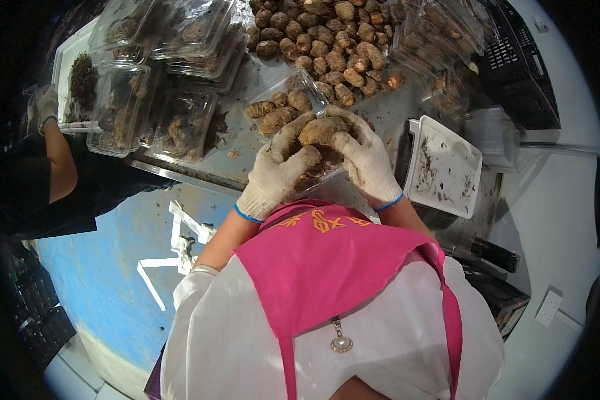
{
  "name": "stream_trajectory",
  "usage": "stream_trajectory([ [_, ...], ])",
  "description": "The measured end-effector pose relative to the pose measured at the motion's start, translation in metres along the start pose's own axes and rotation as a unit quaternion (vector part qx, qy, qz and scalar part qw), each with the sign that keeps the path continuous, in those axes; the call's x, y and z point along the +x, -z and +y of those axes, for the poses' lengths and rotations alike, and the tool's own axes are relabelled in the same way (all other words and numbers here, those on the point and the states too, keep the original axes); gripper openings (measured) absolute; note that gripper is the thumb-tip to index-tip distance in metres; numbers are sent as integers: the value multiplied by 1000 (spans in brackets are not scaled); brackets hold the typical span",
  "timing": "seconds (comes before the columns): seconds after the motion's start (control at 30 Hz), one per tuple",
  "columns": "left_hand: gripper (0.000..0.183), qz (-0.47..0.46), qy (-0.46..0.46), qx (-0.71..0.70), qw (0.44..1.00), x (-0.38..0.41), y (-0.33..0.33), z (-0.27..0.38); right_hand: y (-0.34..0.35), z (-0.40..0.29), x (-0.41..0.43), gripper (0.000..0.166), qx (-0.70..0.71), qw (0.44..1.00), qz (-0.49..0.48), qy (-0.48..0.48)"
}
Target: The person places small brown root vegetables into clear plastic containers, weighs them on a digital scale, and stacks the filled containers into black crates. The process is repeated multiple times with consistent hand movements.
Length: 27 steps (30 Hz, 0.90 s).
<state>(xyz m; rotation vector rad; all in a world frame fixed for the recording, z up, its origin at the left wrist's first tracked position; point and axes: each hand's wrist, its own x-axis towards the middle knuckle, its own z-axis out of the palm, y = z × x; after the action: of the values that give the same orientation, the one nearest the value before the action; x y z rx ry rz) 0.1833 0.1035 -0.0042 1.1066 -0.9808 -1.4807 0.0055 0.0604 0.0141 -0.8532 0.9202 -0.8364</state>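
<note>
Both my hands wear whitish knit gloves with blue cuffs. My right hand grips a brown taro-like tuber from the right. The fingers of my left hand curl at the tuber's left end, its thumb just below; whether it holds anything else is hidden. Under my hands lies a clear plastic tray, mostly covered by them. Just beyond, an open clear plastic container holds several tubers. A large heap of tubers lies behind it on the metal table.
Filled clear clamshell boxes are stacked at left, more packs at back right. On the right are a dirty white scale, clear containers and a black crate. A co-worker's gloved hand is at far left.
</note>
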Motion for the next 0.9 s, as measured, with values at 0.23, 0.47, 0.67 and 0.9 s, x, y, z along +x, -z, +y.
stream_trajectory([
  [0.23,47,-4,22,62,998,1,9,3,1,11,1,48,-205,966,-28,158],
  [0.47,43,10,87,50,995,-1,12,8,-3,14,-6,44,-133,985,-19,108],
  [0.67,47,-24,123,-60,990,-2,24,-7,6,20,-4,44,-14,999,5,28],
  [0.9,54,-31,98,-41,994,-3,7,6,6,25,-2,50,-82,992,-11,99],
])
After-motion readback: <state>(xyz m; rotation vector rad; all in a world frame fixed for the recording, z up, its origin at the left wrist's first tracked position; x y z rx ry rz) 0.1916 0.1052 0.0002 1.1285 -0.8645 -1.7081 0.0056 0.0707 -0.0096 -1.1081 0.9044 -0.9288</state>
